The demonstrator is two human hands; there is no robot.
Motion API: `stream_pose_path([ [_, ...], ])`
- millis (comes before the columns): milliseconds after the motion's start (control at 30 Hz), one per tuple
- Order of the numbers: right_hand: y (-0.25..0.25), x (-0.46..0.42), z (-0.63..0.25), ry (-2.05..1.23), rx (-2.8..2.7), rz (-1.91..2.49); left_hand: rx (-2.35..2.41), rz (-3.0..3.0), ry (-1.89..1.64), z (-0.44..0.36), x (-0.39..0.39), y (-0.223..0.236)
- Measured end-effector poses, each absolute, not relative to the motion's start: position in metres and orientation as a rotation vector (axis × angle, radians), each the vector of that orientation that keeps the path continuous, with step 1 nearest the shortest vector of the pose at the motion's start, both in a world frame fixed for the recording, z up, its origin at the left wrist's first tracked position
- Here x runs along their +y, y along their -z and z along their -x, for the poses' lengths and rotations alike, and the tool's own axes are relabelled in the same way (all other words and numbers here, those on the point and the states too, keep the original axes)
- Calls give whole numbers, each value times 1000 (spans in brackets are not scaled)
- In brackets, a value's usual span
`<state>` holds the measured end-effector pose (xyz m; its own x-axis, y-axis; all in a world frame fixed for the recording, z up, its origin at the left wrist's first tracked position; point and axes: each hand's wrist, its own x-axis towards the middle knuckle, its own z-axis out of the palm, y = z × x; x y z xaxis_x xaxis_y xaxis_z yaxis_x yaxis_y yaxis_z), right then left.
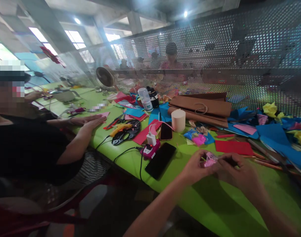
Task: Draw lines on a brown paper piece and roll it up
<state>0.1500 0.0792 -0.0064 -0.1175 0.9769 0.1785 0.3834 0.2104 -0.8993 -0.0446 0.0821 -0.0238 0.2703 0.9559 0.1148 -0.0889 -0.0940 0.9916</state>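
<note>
My left hand (pixel 195 167) is closed around a small, crumpled-looking piece of pink paper (pixel 210 159), held just above the green table near its front edge. From the other side my right hand (pixel 236 169) pinches at the paper's right edge, its thumb and fingertips together. Whether the right fingers hold something besides the paper is too blurred to tell. Beyond my hands lie a red paper sheet (pixel 233 147) and a bright pink bundle on blue paper (pixel 199 139). Left of my left hand rests a large black phone (pixel 160 161).
A magenta power strip (pixel 150 150), a second phone (pixel 166 131), a white cylinder (pixel 178 120) and brown rolled sheets (pixel 199 108) stand or lie beyond. A yellow glue gun (pixel 120 129) lies leftward. A co-worker's hands (pixel 93 121) press pink paper. Perforated metal screen (pixel 214 59) rises behind.
</note>
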Motion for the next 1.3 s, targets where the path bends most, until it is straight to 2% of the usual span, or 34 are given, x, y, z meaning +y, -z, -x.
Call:
stream_pose_path([
  [367, 6, 81, -155, -887, -1857, 1311, 1055, -1415, -1301, 47, 81, 19],
  [733, 7, 75, -143, -1024, -1706, 1243, 980, -1360, -1291, 46, 79, 16],
  [1033, 12, 81, -152, -825, -1915, 1301, 1018, -1368, -1317, 47, 80, 19],
  [1300, 14, 90, -160, -789, -1709, 1331, 1070, -1191, -1393, 56, 95, 16],
])
